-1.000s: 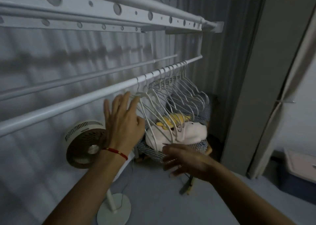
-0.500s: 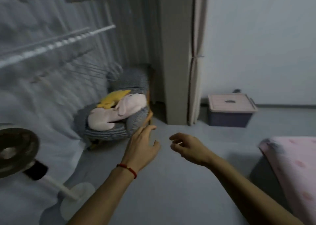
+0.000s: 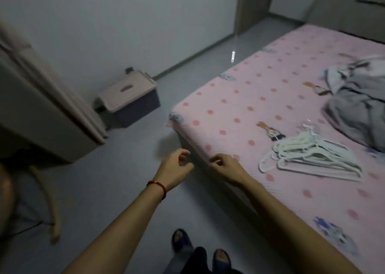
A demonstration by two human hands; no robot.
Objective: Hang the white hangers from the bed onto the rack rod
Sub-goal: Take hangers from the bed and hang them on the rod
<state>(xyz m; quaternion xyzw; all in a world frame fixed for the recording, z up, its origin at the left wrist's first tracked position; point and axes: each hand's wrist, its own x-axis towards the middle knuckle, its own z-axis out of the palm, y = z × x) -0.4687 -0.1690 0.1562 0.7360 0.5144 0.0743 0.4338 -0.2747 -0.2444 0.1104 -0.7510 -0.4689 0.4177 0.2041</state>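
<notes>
Lying in a loose overlapping pile, the white hangers point(image 3: 308, 159) rest on the pink dotted bed point(image 3: 239, 98) at about three o'clock from your hands, near the mattress edge closest to you; their hooks seem to point up toward twelve o'clock, though blur makes that hard to confirm. A crumpled grey garment point(image 3: 358, 111) sits just beyond the pile at about one o'clock from it, apart from the hangers. Your right hand point(image 3: 226, 168) hovers over the bed's near edge with fingers loosely curled and grasping nothing; your left hand point(image 3: 176, 169), with a red wrist band point(image 3: 158, 187), hangs over the floor just beside it, equally slack and empty. The rack rod is out of view.

To do this pickup well, reach the right hand across toward three o'clock and gather the hangers at the hook end, so the necks bunch together instead of splaying. Judging by how they overlap, lifting from one shoulder would likely tangle or spill them. Use the left hand to steady the stack from below, and keep clear of the grey garment so no hook snags it
</notes>
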